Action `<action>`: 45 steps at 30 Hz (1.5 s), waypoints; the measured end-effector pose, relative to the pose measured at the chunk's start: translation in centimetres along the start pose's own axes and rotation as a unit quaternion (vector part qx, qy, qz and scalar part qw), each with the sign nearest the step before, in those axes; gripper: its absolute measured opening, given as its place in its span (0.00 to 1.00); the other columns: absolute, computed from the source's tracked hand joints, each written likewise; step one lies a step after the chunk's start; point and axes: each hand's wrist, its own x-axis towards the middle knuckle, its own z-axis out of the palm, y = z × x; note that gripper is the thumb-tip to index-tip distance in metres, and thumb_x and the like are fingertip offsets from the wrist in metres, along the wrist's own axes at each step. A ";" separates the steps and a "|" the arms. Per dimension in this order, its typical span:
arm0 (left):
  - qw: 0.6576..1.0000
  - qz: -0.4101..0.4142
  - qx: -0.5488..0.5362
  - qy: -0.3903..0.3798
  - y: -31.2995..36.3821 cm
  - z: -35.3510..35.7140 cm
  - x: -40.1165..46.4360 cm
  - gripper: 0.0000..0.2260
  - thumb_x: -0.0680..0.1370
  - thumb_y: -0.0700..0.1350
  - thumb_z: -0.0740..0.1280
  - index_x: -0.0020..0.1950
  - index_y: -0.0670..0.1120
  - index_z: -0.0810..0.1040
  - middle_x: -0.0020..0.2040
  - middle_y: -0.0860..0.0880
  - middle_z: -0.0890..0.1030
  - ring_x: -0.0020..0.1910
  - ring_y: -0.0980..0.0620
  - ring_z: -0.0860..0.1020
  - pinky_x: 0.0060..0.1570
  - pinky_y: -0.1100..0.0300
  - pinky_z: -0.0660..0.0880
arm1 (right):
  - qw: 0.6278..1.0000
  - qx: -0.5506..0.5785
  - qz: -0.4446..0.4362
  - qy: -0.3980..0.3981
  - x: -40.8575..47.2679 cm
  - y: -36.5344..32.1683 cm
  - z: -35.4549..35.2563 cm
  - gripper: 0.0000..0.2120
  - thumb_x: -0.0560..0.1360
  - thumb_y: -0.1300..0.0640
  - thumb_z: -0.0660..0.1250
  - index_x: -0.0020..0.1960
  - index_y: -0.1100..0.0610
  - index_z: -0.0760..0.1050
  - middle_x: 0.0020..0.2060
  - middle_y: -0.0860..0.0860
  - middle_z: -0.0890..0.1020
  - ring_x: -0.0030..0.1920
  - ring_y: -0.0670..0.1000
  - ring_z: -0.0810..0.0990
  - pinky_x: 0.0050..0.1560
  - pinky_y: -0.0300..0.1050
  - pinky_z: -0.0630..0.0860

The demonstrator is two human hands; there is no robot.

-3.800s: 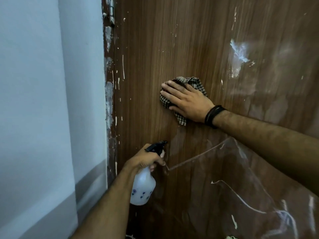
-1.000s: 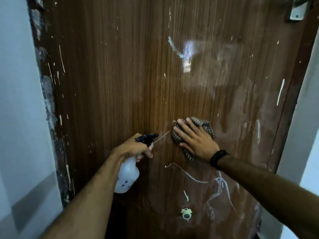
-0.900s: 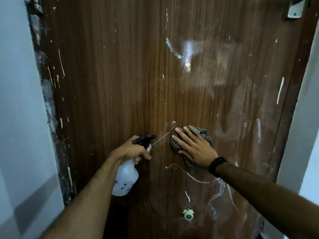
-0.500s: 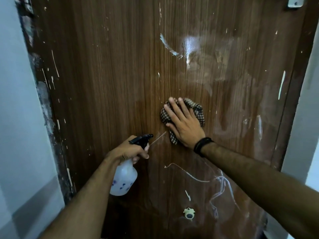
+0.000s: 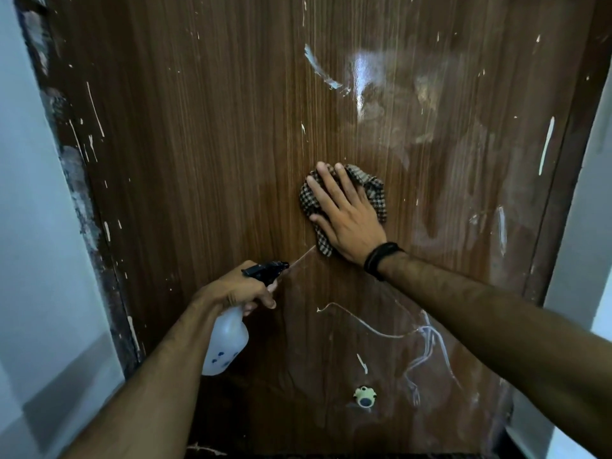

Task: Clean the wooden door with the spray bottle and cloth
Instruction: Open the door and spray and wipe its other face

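The right hand (image 5: 347, 215) is pressing its straight, spread fingers (image 5: 326, 190) flat on the checked cloth (image 5: 376, 193), which is now sitting higher on the wooden door (image 5: 198, 144) than a second ago, nearer the smeared patch toward the top edge, so wiping is progressing upward. The left hand (image 5: 236, 289) is gripping the spray bottle (image 5: 225, 342) below, nozzle aimed just under the cloth.
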 end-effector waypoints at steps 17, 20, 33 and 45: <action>0.993 0.033 -0.108 0.023 -0.3 -1.7 -3.1 0.10 0.74 0.29 0.69 0.44 0.42 0.74 0.44 0.40 0.72 0.24 0.52 0.64 0.26 0.61 0.66 | 0.997 0.022 -0.077 0.008 -0.2 -8.1 3.8 0.30 0.83 0.47 0.59 0.82 0.54 0.55 0.81 0.55 0.54 0.81 0.58 0.51 0.76 0.57 0.58; 0.992 0.037 -0.122 0.020 0.2 -1.3 -2.9 0.10 0.74 0.29 0.70 0.45 0.42 0.74 0.42 0.40 0.71 0.24 0.52 0.64 0.26 0.60 0.66 | 0.992 0.020 -0.127 -0.005 -1.2 -8.7 4.9 0.29 0.84 0.48 0.58 0.81 0.55 0.56 0.81 0.55 0.54 0.81 0.57 0.51 0.74 0.56 0.61; 0.986 0.106 -0.124 -0.027 4.9 2.0 1.6 0.12 0.65 0.36 0.75 0.42 0.42 0.74 0.39 0.41 0.73 0.22 0.53 0.63 0.25 0.61 0.65 | 0.992 0.097 -0.078 0.002 -4.6 1.3 0.2 0.40 0.74 0.72 0.68 0.80 0.54 0.55 0.80 0.54 0.56 0.81 0.54 0.48 0.74 0.61 0.62; 0.985 0.151 -0.076 -0.015 13.7 9.0 4.7 0.09 0.74 0.30 0.70 0.41 0.42 0.74 0.26 0.45 0.70 0.21 0.52 0.66 0.24 0.61 0.66 | 0.905 0.173 0.284 0.266 -7.6 11.9 -7.8 0.28 0.78 0.72 0.60 0.76 0.58 0.63 0.79 0.55 0.60 0.80 0.57 0.56 0.78 0.60 0.56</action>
